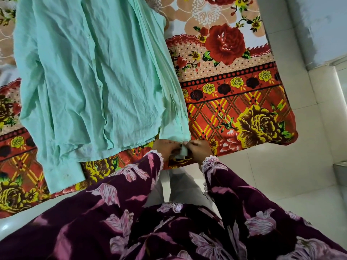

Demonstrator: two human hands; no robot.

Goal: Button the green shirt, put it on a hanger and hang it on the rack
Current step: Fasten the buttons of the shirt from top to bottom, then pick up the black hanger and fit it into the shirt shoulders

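A single wide-angle camera, worn on the person's head, looks forward and steeply down along the body. The dark purple floral sleeves (234, 199) fill the bottom of the view, close to the lens. Beyond them lies the near edge of the bed with its red and orange floral bedspread (234, 102), seen from above. White tiled floor (304, 166) shows at right, its lines bent by the lens.

Light: soft, even daylight, you see no hard shadows | Glare: faint sheen on floor (281, 175) | Focus: hands slightly blurred | Edges: wide-angle bending
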